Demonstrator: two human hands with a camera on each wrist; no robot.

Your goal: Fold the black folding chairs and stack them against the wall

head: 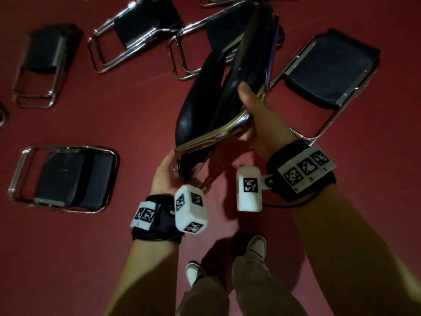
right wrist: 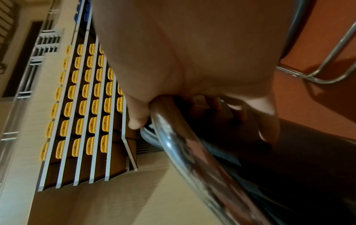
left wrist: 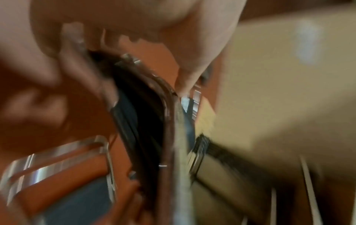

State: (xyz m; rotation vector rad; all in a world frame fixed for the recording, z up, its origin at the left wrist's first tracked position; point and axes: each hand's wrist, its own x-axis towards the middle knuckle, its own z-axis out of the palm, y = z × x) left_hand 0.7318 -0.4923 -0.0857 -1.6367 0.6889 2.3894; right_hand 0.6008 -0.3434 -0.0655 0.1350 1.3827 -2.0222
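I hold a folded black chair [head: 211, 96] with a chrome tube frame off the red floor, tilted, its far end pointing away from me. My right hand [head: 249, 108] grips the chrome tube at the chair's near right corner, thumb on the black pad. In the right wrist view my fingers [right wrist: 265, 121] wrap the chrome tube [right wrist: 183, 146]. My left hand [head: 168, 172] grips the lower near corner of the frame from below. The left wrist view is blurred, showing the chair [left wrist: 146, 124] edge-on with my thumb [left wrist: 188, 73] beside it.
Several other black chairs lie flat on the red floor: one at the left [head: 68, 179], one far left [head: 43, 62], two at the back [head: 141, 30], one at the right [head: 330, 71]. My shoes [head: 257, 247] stand below. Yellow tiered seats [right wrist: 86, 99] show in the right wrist view.
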